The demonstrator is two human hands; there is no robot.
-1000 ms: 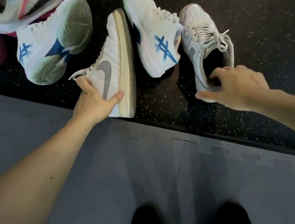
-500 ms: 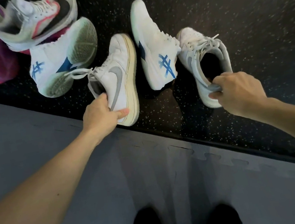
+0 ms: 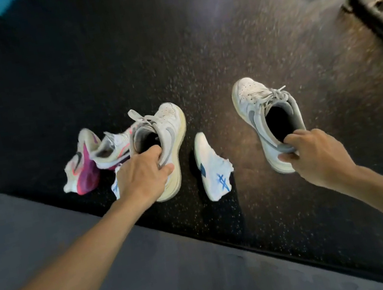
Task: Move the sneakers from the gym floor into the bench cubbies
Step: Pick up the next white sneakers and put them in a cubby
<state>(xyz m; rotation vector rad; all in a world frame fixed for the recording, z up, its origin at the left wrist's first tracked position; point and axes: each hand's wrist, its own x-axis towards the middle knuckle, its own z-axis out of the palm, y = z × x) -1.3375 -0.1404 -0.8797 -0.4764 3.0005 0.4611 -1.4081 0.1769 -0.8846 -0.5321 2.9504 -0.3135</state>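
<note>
So a grey-swoosh sneaker (image 3: pixel 168 136) is gripped at the heel by the left hand (image 3: pixel 139 177), fingers curled inside; its twin (image 3: pixel 264 116) is pinched likewise by the right hand (image 3: pixel 315 156).

Left hand (image 3: pixel 143 176) holds sneaker (image 3: pixel 167 138) by heel; right hand (image 3: pixel 315 156) holds its mate (image 3: pixel 253 108), well right. Third sneaker (image 3: pixel 211 167) on floor (image 3: pixel 192 42) between them. Shoe pile (image 3: pixel 90 160) far left.

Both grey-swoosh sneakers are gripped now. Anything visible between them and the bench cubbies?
Cannot say: no bench or cubbies appear in this view. The left hand and right hand each grip a white sneaker by its heel collar, left sneaker and right sneaker. Only speckled floor lies ahead; dark equipment sits far right.
</note>
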